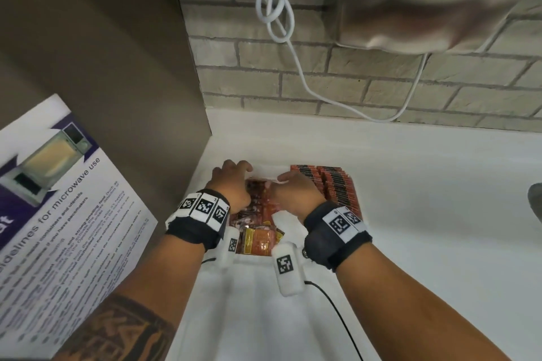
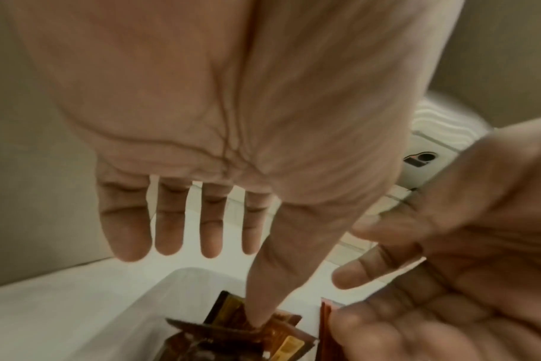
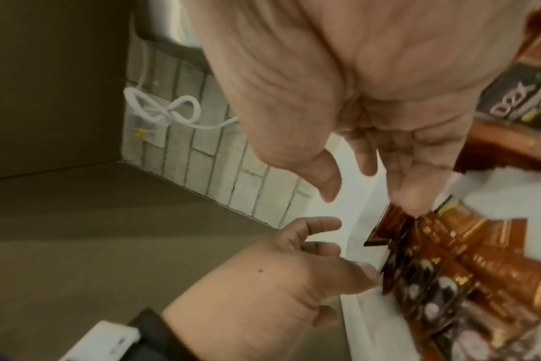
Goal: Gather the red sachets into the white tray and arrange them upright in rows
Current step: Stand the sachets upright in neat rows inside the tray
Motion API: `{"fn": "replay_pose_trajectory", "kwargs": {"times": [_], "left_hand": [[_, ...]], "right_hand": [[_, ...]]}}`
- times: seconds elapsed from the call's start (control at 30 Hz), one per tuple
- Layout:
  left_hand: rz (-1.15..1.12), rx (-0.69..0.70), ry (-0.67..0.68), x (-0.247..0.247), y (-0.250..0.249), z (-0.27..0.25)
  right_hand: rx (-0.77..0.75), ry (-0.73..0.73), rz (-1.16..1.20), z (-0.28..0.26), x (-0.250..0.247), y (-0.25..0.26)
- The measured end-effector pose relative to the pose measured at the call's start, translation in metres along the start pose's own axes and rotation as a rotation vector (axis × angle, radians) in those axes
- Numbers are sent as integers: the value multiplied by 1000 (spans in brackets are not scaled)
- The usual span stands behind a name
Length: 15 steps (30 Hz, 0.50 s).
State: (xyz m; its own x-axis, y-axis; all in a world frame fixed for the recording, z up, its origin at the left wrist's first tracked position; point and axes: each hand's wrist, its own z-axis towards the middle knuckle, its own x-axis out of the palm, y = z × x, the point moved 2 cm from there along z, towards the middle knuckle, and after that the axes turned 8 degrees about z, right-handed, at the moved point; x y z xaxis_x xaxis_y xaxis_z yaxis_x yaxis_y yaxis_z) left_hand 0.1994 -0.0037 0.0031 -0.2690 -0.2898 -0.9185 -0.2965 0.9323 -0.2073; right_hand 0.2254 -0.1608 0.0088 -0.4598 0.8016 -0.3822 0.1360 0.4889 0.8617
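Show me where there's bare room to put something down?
Free: white counter right of the upright sachet rows, toward the brick wall. Crowded: the tray, where both hands work among loose sachets.

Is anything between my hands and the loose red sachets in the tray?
Nothing visible. The left hand and right hand are already at the loose red sachets in the white tray; the left thumb touches one.

1. Both wrists covered much of the white tray (image 1: 258, 278) and its loose red sachets (image 1: 261, 239).
2. The poster (image 1: 58, 199) at 9 o'clock ran off the edge.
3. The wrist views were blurred.
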Motion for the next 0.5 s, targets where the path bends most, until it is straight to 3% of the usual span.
{"fn": "replay_pose_trajectory", "kwargs": {"times": [0.07, 0.3, 0.5], "left_hand": [[-3, 7, 26, 4, 3, 2], [151, 93, 81, 20, 9, 19], [163, 104, 58, 19, 13, 30]], "right_hand": [[60, 18, 16, 12, 12, 8], [15, 211, -727, 39, 28, 25], [-55, 241, -946, 64, 34, 13]]}}
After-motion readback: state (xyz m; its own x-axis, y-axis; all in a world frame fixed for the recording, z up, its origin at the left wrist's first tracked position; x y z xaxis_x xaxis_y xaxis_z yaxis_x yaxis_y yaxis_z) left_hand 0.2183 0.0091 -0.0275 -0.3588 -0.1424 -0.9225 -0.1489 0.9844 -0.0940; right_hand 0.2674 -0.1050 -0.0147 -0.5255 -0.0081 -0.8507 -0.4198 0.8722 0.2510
